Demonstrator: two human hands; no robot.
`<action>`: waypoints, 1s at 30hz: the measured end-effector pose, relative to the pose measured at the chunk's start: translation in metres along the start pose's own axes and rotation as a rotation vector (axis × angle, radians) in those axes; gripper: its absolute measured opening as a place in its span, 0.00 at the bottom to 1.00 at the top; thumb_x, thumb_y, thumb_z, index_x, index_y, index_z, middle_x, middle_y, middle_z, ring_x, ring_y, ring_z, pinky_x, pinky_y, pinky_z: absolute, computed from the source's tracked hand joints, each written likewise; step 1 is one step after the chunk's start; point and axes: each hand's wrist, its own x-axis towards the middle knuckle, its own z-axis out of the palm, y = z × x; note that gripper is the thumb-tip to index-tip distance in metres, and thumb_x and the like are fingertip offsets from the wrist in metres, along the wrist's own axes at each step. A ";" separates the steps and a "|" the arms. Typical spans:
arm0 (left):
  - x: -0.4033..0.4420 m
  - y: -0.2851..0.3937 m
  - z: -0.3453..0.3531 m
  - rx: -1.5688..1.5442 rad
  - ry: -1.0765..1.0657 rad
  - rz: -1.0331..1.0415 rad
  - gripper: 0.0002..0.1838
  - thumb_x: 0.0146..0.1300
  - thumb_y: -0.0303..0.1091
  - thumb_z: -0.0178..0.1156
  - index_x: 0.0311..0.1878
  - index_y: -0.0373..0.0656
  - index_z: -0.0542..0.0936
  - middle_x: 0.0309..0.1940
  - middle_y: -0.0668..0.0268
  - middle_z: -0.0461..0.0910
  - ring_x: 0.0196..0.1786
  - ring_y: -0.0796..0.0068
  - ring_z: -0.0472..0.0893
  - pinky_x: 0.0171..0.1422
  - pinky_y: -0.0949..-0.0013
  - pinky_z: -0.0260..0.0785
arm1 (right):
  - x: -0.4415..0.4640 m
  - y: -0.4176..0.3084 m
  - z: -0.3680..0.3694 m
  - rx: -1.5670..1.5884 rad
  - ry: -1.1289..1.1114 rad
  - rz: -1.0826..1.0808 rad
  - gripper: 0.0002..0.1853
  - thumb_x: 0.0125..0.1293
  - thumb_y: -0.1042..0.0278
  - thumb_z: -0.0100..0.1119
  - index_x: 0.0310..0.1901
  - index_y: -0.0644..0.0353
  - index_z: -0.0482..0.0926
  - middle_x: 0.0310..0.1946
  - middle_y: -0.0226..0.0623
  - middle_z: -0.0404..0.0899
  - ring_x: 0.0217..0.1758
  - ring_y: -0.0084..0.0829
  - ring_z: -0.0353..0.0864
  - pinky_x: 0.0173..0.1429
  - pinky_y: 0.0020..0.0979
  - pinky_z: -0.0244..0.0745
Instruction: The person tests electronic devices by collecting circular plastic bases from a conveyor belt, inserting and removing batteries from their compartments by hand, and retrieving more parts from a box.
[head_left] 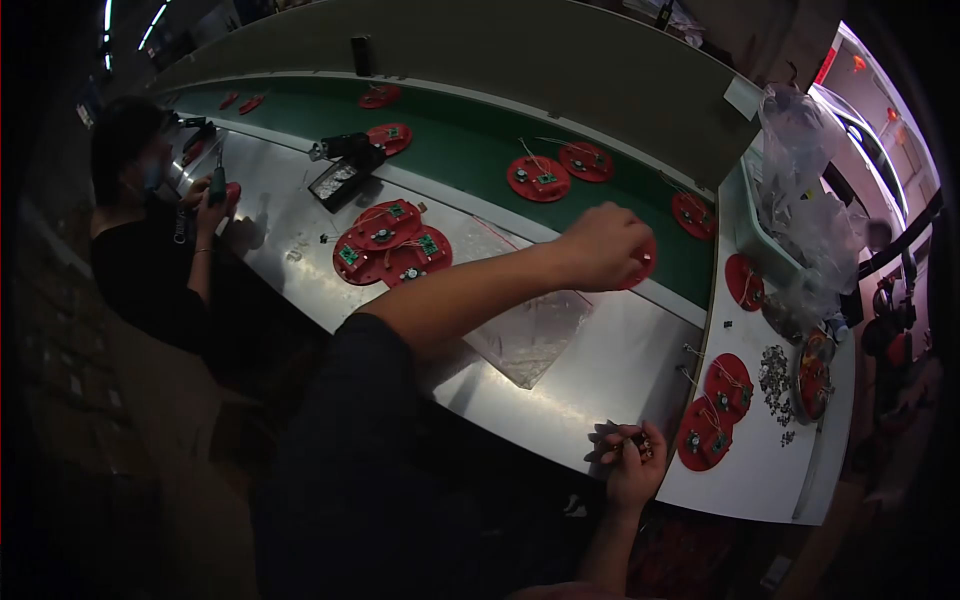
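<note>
My left hand (606, 248) reaches across the bench to the belt's near edge. Its fingers are closed on a red disc (647, 264), which the hand partly covers. Low at the bench's front edge, my right hand (636, 468) is curled round several small metal parts (640, 443), too small to name exactly. To its right, two red discs with green circuit boards and thin wires (704, 434) lie overlapping on the white side table. A stack of similar red discs (385, 262) sits on the metal bench, left of my left forearm.
A green conveyor belt (462, 142) carries more red discs. A clear plastic bag (530, 340) lies on the bench beneath my forearm. Loose small parts (775, 380) are scattered near a round tray (812, 375). At the left, a co-worker (150, 240) holds a screwdriver-like tool (217, 183).
</note>
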 end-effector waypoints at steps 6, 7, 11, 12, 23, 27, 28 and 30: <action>-0.133 -0.069 -0.109 0.354 0.156 -0.437 0.20 0.51 0.32 0.63 0.48 0.40 0.77 0.46 0.54 0.77 0.51 0.53 0.74 0.58 0.59 0.66 | 0.000 -0.005 0.004 -0.016 0.100 0.103 0.18 0.62 0.86 0.45 0.54 0.68 0.66 0.40 0.46 0.76 0.35 0.29 0.80 0.31 0.24 0.79; -0.148 -0.084 -0.119 0.416 0.124 -0.527 0.19 0.51 0.34 0.63 0.48 0.40 0.77 0.46 0.54 0.77 0.51 0.52 0.74 0.57 0.59 0.67 | 0.002 -0.004 0.005 -0.006 0.085 0.097 0.18 0.62 0.86 0.45 0.54 0.68 0.66 0.40 0.46 0.76 0.35 0.29 0.80 0.31 0.24 0.79; -0.186 -0.141 -0.137 0.644 0.032 -0.892 0.19 0.54 0.41 0.61 0.46 0.40 0.79 0.43 0.52 0.79 0.49 0.50 0.76 0.55 0.57 0.70 | 0.003 0.007 -0.004 -0.011 0.036 0.072 0.18 0.62 0.86 0.46 0.54 0.68 0.66 0.40 0.46 0.76 0.35 0.29 0.80 0.32 0.24 0.80; -0.192 -0.153 -0.141 0.643 0.047 -0.883 0.19 0.54 0.41 0.61 0.46 0.40 0.79 0.43 0.52 0.79 0.49 0.50 0.76 0.55 0.57 0.70 | 0.003 0.007 -0.004 -0.025 0.014 0.057 0.17 0.62 0.86 0.46 0.54 0.68 0.66 0.40 0.46 0.76 0.35 0.29 0.80 0.33 0.24 0.79; -0.119 -0.103 -0.125 0.594 0.072 -0.651 0.17 0.57 0.40 0.60 0.44 0.35 0.77 0.46 0.48 0.77 0.51 0.50 0.75 0.55 0.55 0.69 | -0.002 0.001 -0.003 -0.064 -0.090 0.012 0.16 0.65 0.83 0.47 0.55 0.65 0.66 0.43 0.47 0.76 0.38 0.32 0.81 0.34 0.27 0.80; -0.051 -0.072 -0.068 0.346 0.065 -0.281 0.20 0.57 0.39 0.60 0.49 0.35 0.76 0.48 0.50 0.76 0.53 0.51 0.73 0.57 0.56 0.66 | -0.001 0.001 -0.009 0.020 -0.109 0.055 0.17 0.65 0.82 0.46 0.56 0.64 0.65 0.43 0.47 0.77 0.39 0.34 0.82 0.33 0.26 0.79; -0.031 -0.057 -0.053 0.284 0.037 -0.220 0.21 0.58 0.39 0.60 0.50 0.35 0.76 0.48 0.50 0.76 0.53 0.51 0.73 0.57 0.56 0.66 | -0.002 -0.001 -0.008 0.046 -0.111 0.056 0.17 0.66 0.82 0.45 0.56 0.64 0.65 0.44 0.48 0.76 0.39 0.34 0.82 0.32 0.26 0.79; 0.016 -0.040 -0.021 0.182 -0.209 -0.204 0.22 0.57 0.40 0.61 0.51 0.36 0.75 0.49 0.51 0.76 0.54 0.52 0.74 0.58 0.56 0.67 | -0.002 0.000 -0.013 0.118 -0.125 0.064 0.18 0.66 0.81 0.44 0.57 0.62 0.64 0.45 0.50 0.76 0.39 0.37 0.82 0.32 0.26 0.79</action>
